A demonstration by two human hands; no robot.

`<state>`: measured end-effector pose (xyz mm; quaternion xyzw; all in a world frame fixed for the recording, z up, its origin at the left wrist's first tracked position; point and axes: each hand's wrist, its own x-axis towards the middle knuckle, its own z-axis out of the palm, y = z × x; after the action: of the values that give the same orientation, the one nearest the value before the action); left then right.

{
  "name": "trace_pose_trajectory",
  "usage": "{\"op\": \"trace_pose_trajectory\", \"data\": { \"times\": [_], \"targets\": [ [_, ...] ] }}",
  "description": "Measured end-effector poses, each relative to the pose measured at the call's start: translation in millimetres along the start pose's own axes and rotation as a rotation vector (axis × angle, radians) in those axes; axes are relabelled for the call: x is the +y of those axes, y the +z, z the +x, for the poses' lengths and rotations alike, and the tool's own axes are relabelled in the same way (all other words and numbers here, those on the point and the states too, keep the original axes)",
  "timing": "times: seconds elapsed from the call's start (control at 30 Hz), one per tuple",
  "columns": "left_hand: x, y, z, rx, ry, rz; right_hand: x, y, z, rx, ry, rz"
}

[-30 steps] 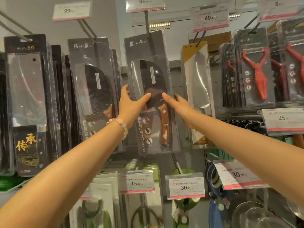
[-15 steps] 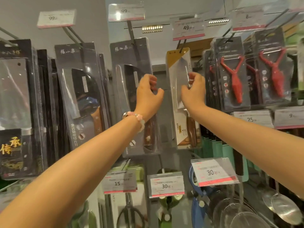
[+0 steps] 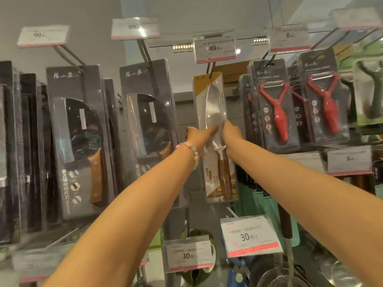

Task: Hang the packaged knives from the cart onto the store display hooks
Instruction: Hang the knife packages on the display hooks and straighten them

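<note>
In the head view, the yellow-topped packaged knife [image 3: 215, 137] hangs upright from the display hook [image 3: 211, 69] under the price tag marked 49 [image 3: 214, 49], so that pack appears to be already on the display. The left hand [image 3: 200, 136] reaches to the pack's left edge with its fingers lying out against the clear front, touching rather than gripping as far as can be seen. The right hand [image 3: 232, 131] meets the pack's right edge about mid-height; whether its fingers pinch the edge or only rest on it cannot be told, since the hand is seen from behind. The step looks like a last straightening of a pack just hung. Two dark-boxed cleaver packs [image 3: 80, 141] hang on hooks to the left, and red peelers [image 3: 278, 108] hang to the right. How much is left cannot be judged: the cart is out of view, so any knives waiting in it are unseen. The hole where the pack meets the hook is small and blurred, and the lower racks are cut off by the arms and the frame edge.
</note>
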<state>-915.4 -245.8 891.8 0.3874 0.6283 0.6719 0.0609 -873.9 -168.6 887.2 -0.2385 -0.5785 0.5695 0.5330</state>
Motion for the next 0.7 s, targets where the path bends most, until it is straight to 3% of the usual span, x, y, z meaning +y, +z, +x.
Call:
{"op": "trace_pose_trajectory", "data": {
  "times": [0.23, 0.43, 0.7],
  "targets": [
    [-18.0, 0.1, 15.7, -0.153, -0.069, -0.087, 22.8, 0.6, 18.3, -0.031, 0.033, 0.030],
    [-21.7, 1.1, 16.0, -0.219, -0.120, -0.159, 14.0, -1.4, -4.7, -0.141, 0.091, 0.108],
    [-24.9, -2.9, 23.6, -0.267, -0.104, -0.157, 16.1, 2.0, 0.6, -0.144, 0.107, 0.113]
  ]
}}
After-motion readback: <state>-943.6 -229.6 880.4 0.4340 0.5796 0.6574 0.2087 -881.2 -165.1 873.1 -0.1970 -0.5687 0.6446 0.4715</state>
